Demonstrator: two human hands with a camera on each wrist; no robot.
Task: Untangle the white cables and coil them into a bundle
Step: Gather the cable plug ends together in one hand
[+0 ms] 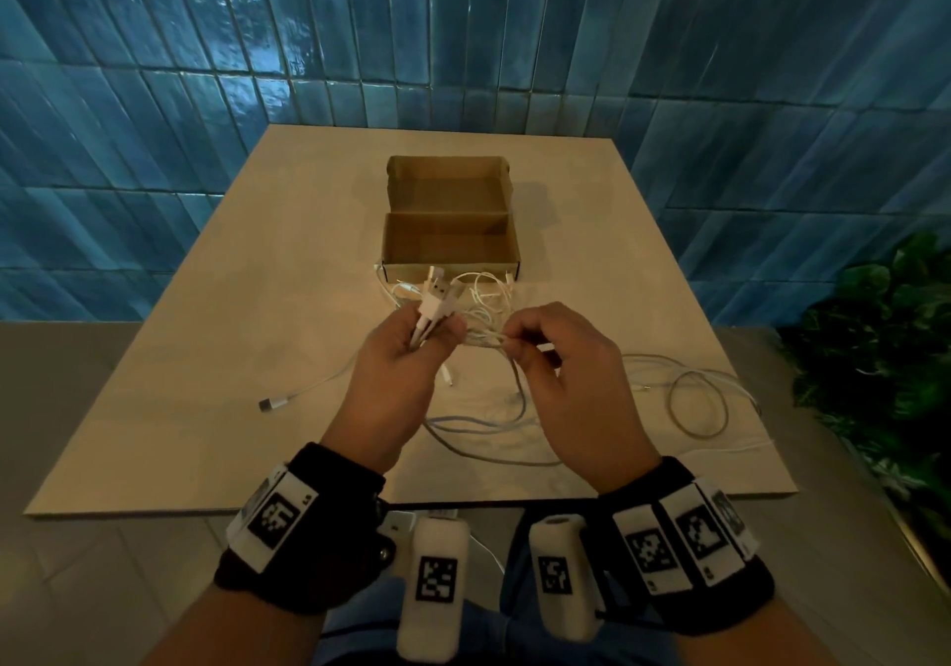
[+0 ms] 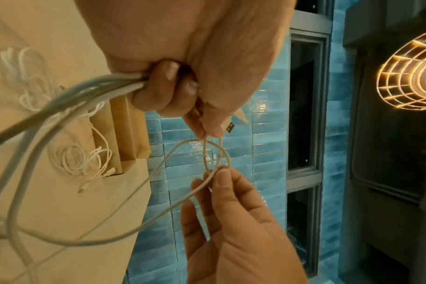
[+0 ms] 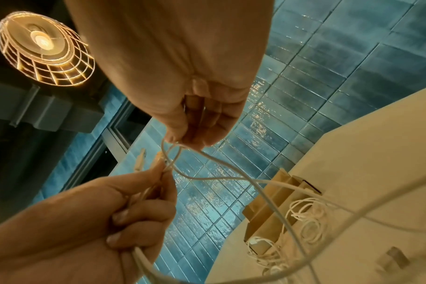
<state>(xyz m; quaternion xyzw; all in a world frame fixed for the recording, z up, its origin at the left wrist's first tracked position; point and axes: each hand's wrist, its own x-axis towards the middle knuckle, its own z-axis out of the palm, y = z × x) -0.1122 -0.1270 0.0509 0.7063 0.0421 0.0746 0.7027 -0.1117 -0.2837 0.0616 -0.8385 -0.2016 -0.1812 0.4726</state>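
My left hand (image 1: pixel 406 351) grips bunched white cables (image 1: pixel 494 408), plugs up | my right hand (image 1: pixel 561 356) pinches one loop just beside it | slack trails across the table (image 1: pixel 206 356) beneath both hands.

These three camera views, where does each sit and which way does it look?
Head: worn on the head, looking down at the table, cardboard box, both hands and wristbands.
Left wrist: along the left hand gripping white cables.
Right wrist: along the right hand pinching a cable loop.
Both wrist views share the lamp and the box.
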